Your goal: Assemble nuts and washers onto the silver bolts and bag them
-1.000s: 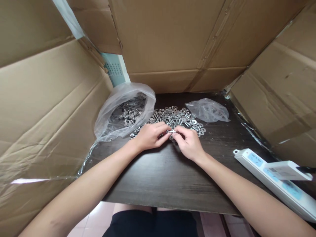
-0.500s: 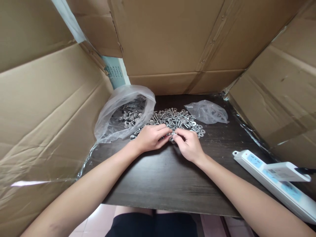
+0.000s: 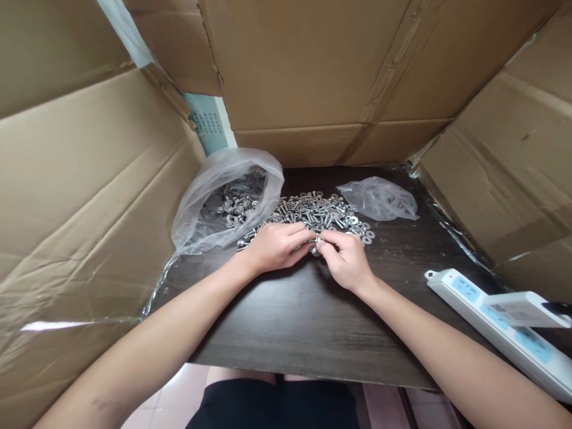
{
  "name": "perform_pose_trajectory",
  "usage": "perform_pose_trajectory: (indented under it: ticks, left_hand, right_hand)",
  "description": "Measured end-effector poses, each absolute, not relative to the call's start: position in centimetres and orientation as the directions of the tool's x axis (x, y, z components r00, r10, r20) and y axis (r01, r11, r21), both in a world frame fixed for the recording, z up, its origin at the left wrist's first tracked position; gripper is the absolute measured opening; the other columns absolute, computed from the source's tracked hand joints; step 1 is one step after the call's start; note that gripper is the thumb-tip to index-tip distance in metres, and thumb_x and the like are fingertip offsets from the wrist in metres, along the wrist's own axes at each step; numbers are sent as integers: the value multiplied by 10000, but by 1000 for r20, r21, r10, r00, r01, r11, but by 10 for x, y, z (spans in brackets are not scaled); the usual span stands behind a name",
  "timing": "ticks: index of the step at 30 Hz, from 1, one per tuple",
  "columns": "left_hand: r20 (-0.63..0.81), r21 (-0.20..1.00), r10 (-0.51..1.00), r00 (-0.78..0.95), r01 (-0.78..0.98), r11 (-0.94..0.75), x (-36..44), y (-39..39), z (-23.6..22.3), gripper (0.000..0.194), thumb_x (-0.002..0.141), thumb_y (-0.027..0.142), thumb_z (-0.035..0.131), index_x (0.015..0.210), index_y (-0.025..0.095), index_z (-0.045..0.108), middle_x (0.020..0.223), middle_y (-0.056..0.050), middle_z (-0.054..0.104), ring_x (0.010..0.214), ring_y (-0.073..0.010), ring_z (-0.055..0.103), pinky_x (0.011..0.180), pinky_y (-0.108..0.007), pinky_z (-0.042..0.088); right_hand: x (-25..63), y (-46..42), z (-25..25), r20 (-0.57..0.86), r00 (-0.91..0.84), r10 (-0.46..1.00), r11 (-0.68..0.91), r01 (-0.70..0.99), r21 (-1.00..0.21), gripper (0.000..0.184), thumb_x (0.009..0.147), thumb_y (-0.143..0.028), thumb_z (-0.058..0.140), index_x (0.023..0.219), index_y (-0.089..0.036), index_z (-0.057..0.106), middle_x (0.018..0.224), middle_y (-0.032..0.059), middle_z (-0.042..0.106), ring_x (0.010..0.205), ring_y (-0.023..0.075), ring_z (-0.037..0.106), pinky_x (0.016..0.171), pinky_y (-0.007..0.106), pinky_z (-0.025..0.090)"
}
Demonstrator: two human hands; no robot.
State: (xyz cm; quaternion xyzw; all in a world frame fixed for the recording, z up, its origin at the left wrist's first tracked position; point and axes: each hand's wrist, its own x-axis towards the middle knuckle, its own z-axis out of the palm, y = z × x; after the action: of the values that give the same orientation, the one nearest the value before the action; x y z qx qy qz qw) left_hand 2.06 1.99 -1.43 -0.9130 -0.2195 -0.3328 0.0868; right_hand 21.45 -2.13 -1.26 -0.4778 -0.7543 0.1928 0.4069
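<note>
My left hand (image 3: 282, 245) and my right hand (image 3: 346, 256) meet at the near edge of a heap of loose metal bolts and washers (image 3: 319, 210). Both are closed in a pinch, fingertips almost touching. Between them a small silvery bolt (image 3: 317, 240) shows, mostly covered by the fingers. Whether a washer sits on it is too small to tell. Just below the fingertips lies another bit of metal hardware (image 3: 315, 251). Left of the heap, a clear plastic bag (image 3: 190, 223) stands wide open, with bolts carrying washers (image 3: 241, 208) inside.
A smaller clear bag (image 3: 379, 198) lies at the back right. On the right of the dark tabletop (image 3: 286, 322) rests a white power strip (image 3: 496, 325) with a plug-in adapter (image 3: 522, 308). Cardboard walls (image 3: 322, 65) enclose the back and both sides.
The view has shifted slightly. Both hands stay together in a pinch at the heap's near edge; the fingers have moved only a little around the small bolt.
</note>
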Motion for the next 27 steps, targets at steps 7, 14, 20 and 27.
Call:
perform_pose_trajectory:
  ticks: [7, 14, 20, 27]
  left_hand:
    - [645, -44, 329, 690, 464, -885, 21, 19, -12, 249, 1047, 284, 452, 998, 184, 675, 746, -4, 651, 614, -123, 617, 550, -267, 412]
    - [633, 50, 388, 670, 464, -884, 20, 20, -15, 210, 1026, 271, 486, 1023, 174, 672, 807, -13, 686, 652, -124, 639, 556, -248, 423]
    - [624, 145, 448, 640, 468, -872, 19, 20, -15, 190, 1002, 268, 509, 1005, 167, 671, 825, -25, 699, 666, -122, 639, 579, -238, 451]
    - [613, 166, 459, 643, 463, -870, 19, 20, -15, 180, 989, 260, 522, 994, 163, 675, 821, -25, 698, 659, -123, 632, 571, -238, 452]
  right_hand:
    - [214, -22, -11, 472, -200, 859, 496, 555, -668, 303, 867, -219, 472, 577, -218, 388, 540, -27, 420, 530, 134, 414, 561, 286, 308]
    - [213, -22, -12, 411, -198, 890, 447, 562, -696, 319, 903, -263, 476, 597, -218, 400, 538, -39, 398, 515, 125, 396, 544, 279, 304]
    - [211, -23, -13, 378, -148, 914, 396, 527, -752, 137, 898, -277, 524, 777, -215, 531, 609, -37, 517, 546, 134, 480, 559, 266, 370]
    - [211, -22, -12, 374, -161, 914, 403, 489, -774, 95, 899, -255, 524, 811, -222, 512, 625, -39, 517, 548, 137, 484, 551, 267, 381]
